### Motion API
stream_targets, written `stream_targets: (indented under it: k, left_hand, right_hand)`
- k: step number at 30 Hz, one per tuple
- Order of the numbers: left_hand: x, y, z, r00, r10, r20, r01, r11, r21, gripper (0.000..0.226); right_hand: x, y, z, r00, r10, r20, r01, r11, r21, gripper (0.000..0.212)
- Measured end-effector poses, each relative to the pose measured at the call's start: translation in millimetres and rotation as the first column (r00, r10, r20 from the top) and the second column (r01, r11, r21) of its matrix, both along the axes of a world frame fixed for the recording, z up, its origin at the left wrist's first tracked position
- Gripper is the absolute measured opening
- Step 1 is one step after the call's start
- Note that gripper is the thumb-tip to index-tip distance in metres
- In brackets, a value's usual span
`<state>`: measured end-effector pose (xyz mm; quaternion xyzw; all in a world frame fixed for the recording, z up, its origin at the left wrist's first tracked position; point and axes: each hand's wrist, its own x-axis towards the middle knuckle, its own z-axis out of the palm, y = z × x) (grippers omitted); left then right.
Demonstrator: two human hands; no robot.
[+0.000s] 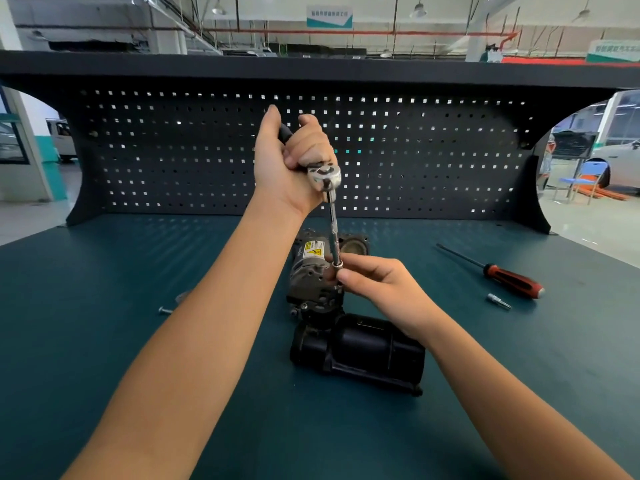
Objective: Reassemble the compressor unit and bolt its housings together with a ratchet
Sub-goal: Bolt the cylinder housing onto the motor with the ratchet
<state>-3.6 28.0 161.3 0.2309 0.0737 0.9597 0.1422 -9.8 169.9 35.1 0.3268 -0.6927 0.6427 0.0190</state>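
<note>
**Item:** compressor unit (311, 278), a grey cast-metal housing with a yellow warning label. It is joined to a black cylindrical motor housing (363, 344).
**Location:** centre of the dark teal bench (104, 306), with the black end toward 6 o'clock.

**Tool in use:** chrome ratchet (323, 174) with a black handle and a long thin extension bar (333, 226). The bar runs down from 12 o'clock to a socket (337, 264) at the top edge of the grey housing.

**Hands:**
- The left hand (287, 168) is wrapped tight round the ratchet handle, raised above the unit.
- The right hand (377, 282) pinches the socket end between its fingertips and steadies it on the fastener. The bolt head itself is hidden.

**Loose stock:**
- A small silver bolt (165, 310) lies at 9 o'clock.
- A red-and-black-handled screwdriver (512, 280) lies at 3 o'clock.
- A short silver bit (498, 301) lies just beside the screwdriver.

**Backdrop:** black perforated pegboard (415, 150).

**Progress, as judged:**
- The housings appear mated and bolting is under way.
- The spare bolt suggests at least one fastener is not yet fitted.
- How many bolts are seated cannot be told.
</note>
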Motion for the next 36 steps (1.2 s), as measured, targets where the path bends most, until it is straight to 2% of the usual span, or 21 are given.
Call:
stream_targets:
  k: [5, 12, 16, 19, 22, 27, 30, 33, 36]
  left_hand:
    - [-4, 10, 7, 0.994, 0.041, 0.102, -0.040, 0.999, -0.011, 0.046]
    - [1, 14, 11, 0.992, -0.126, 0.021, 0.128, 0.980, -0.151, 0.045]
    - [3, 16, 14, 0.985, -0.171, -0.004, 0.165, 0.953, -0.253, 0.052]
    - [4, 16, 13, 0.975, -0.220, -0.021, 0.207, 0.942, -0.265, 0.054]
    - [4, 15, 10, 0.991, -0.131, -0.004, 0.125, 0.953, -0.277, 0.051]
    - [4, 10, 7, 0.998, -0.029, 0.064, 0.041, 0.982, -0.187, 0.045]
    - [5, 10, 7, 0.998, -0.031, 0.056, 0.041, 0.981, -0.187, 0.046]
    - [8, 12, 8, 0.996, -0.085, 0.010, 0.085, 0.962, -0.259, 0.049]
    - [11, 15, 8, 0.998, -0.058, -0.033, 0.042, 0.926, -0.374, 0.052]
  right_hand:
    - [10, 1, -5, 0.999, 0.014, 0.030, -0.014, 1.000, -0.018, 0.026]
    - [14, 0, -3, 1.000, 0.000, 0.006, 0.001, 1.000, -0.027, 0.026]
    - [15, 1, -2, 1.000, 0.015, 0.013, -0.015, 0.999, -0.038, 0.028]
    - [15, 1, -2, 0.999, 0.003, 0.034, -0.002, 0.999, -0.050, 0.028]
    - [15, 0, -2, 0.998, 0.015, 0.069, -0.012, 0.999, -0.049, 0.024]
    - [16, -1, 0, 0.996, -0.003, 0.086, 0.007, 0.999, -0.047, 0.025]
    - [17, -3, 2, 0.999, -0.022, 0.024, 0.023, 1.000, -0.022, 0.024]
    - [20, -9, 9, 0.995, 0.004, -0.097, -0.001, 1.000, 0.029, 0.027]
    - [18, -17, 11, 0.969, -0.094, -0.227, 0.110, 0.992, 0.057, 0.027]
